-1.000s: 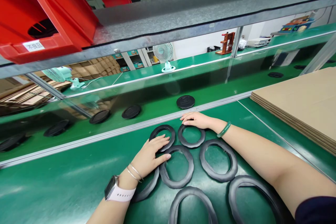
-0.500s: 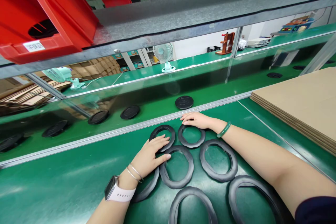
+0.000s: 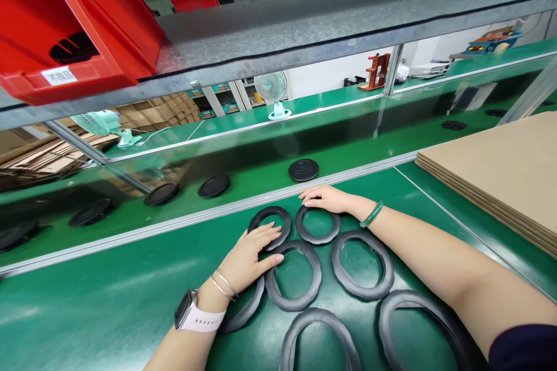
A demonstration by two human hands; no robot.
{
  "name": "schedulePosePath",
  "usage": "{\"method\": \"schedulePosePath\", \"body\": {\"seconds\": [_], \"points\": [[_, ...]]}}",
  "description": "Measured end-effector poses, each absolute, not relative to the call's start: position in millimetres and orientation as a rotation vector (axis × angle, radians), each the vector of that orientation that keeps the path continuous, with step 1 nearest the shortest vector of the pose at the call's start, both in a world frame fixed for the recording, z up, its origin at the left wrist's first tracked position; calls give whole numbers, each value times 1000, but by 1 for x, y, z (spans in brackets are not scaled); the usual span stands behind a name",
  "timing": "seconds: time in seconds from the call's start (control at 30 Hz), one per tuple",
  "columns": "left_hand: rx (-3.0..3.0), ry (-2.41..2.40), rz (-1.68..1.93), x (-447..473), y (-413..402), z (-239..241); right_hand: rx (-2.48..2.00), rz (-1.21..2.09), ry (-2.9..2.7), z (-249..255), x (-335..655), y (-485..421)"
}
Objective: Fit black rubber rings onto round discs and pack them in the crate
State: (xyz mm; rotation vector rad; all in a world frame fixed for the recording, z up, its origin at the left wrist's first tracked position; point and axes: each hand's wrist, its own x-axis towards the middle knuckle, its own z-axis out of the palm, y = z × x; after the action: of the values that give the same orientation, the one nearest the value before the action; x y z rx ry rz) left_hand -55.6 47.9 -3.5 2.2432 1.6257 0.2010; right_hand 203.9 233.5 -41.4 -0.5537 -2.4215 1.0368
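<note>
Several black rubber-looking rings lie flat on the green worktop. My left hand, fingers apart, rests over the back left ring, and its thumb reaches onto the rim of the middle ring. Part of another ring is hidden beneath that hand and wrist. At the back right ring, my right hand lies over the far rim with its fingers extended and slightly bent. Closer to me are a right-hand ring, a front ring and a larger-looking one.
Beyond a metal rail, black discs sit spaced along a green conveyor belt. Stacked cardboard sheets lie at right. Overhead, a metal shelf carries a red bin. A small fan stands behind.
The black discs on the belt have shifted slightly to the left. Both my hands and the rings stay where they were.
</note>
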Motion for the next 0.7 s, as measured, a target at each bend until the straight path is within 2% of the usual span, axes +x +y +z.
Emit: {"method": "schedulePosePath", "body": {"seconds": [0.7], "points": [[2227,1627,200,-55,48,-2,-573,1074,-2403,-43,204,234]]}}
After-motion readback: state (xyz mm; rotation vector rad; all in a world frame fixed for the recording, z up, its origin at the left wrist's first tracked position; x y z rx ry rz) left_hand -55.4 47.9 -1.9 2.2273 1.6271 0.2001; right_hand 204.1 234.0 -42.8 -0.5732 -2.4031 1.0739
